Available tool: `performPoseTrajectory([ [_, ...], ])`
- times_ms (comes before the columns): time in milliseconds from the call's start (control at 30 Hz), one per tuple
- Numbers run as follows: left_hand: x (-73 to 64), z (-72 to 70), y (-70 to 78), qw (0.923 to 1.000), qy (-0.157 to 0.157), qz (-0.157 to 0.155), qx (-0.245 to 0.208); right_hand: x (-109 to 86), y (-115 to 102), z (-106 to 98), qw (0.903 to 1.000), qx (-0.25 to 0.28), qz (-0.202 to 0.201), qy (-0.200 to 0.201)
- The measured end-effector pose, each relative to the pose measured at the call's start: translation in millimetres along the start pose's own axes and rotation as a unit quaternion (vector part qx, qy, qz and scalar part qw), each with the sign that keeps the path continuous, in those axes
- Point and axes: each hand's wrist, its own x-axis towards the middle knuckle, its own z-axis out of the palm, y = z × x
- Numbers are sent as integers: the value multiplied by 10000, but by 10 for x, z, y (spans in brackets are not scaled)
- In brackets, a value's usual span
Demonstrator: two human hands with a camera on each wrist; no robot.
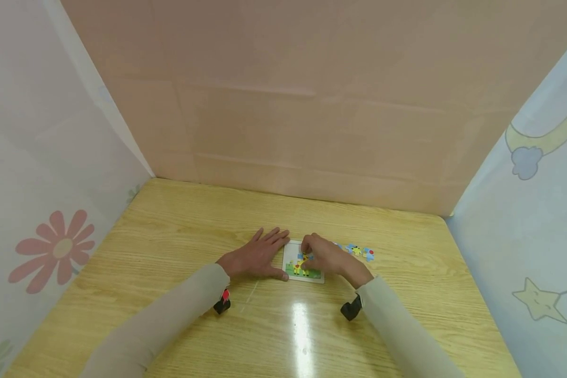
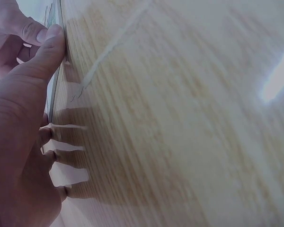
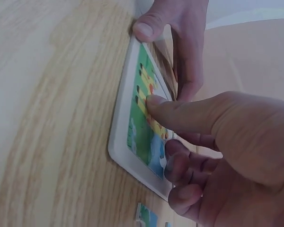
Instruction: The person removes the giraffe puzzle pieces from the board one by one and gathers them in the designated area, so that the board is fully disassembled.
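A small jigsaw puzzle in a white tray (image 1: 305,280) lies on the table, its lower part showing green ground and yellow giraffes. My left hand (image 1: 257,257) lies with fingers spread at the tray's left side; its thumb touches the near left corner and its fingertips reach the far one. Over the tray, my right hand (image 1: 328,255) has its thumb and curled fingers around a blue and yellow puzzle piece (image 1: 301,257), partly hidden by the fingers. In the right wrist view the thumb (image 3: 156,101) presses on the giraffe picture (image 3: 144,118), with the other fingers bent near the tray's edge.
Several loose puzzle pieces (image 1: 356,250) lie on the wooden table (image 1: 208,210) to the right of the tray, partly behind the right hand. A brown covering (image 1: 307,115) stands at the back, with patterned cloth on both sides.
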Motion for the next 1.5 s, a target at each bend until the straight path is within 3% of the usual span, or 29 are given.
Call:
performPoseTrajectory([
  [600,15,13,-23,10000,31,22,66,5,-110,-61,9987,-418,271,-140],
  [1067,35,-3,-22,9999,15,18,138,21,-76,-51,9992,0,399,-30],
  [1267,22,2,-17,9999,-31,-5,132,20,-49,-22,9999,52,122,46],
  [1500,13,12,-19,9999,-31,5,96,-34,-7,-79,9975,631,-315,-15],
])
